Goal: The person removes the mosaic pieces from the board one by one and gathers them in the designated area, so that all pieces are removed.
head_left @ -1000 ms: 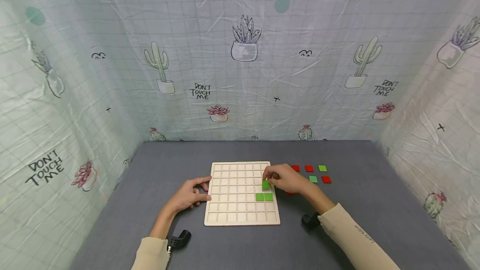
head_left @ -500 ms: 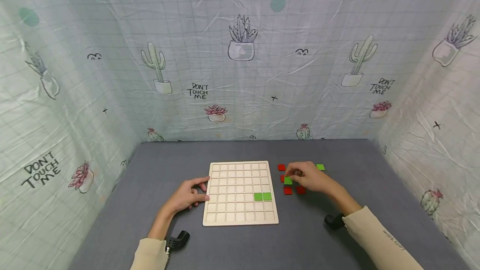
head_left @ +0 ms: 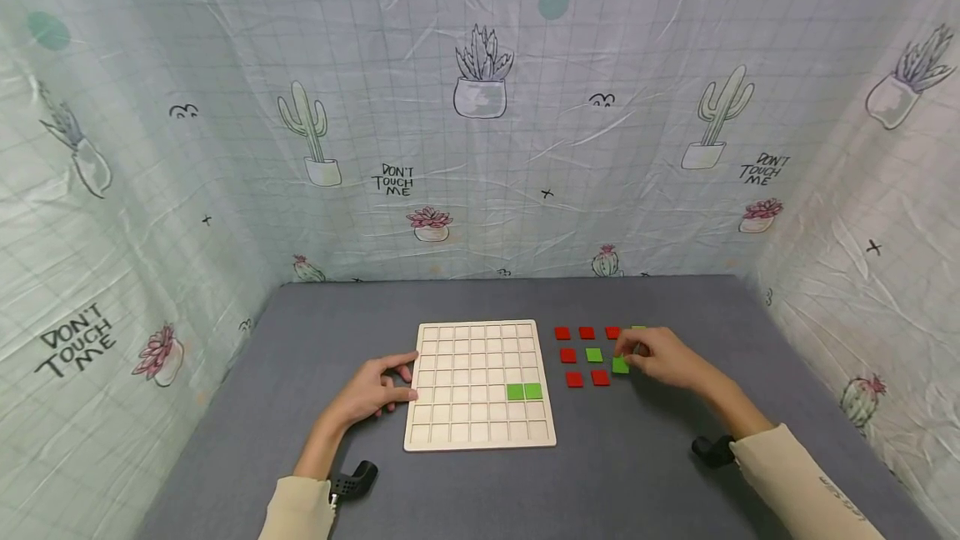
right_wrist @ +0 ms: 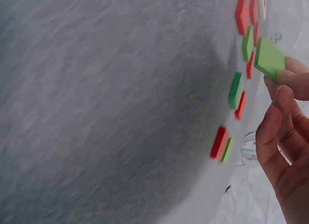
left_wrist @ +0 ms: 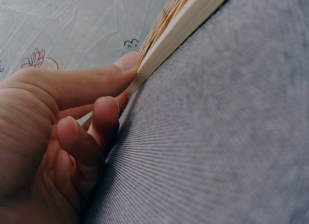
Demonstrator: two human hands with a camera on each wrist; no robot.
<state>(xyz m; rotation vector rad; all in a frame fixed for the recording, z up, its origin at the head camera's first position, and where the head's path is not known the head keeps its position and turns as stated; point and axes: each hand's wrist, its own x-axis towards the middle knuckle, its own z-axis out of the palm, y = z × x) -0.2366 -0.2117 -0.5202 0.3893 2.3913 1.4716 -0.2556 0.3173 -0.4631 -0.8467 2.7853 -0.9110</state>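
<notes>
My right hand pinches a light green square tile between thumb and fingertips, raised above the table to the right of the tile rows. The pale wooden grid board lies flat in the middle of the table. Two green tiles sit side by side in cells near its right edge. At the board's left edge, my left hand rests with thumb and index finger spread apart, both touching the rim. Its other fingers bend loosely beneath, as the left wrist view shows.
Right of the board, several red tiles lie in rows with a green tile among them. Another green tile is partly hidden behind my right hand. A patterned cloth hangs behind the grey table.
My right hand has carried the green tile from over the board's right side, across the loose tiles, to their right. My left hand stays at the board's edge.
</notes>
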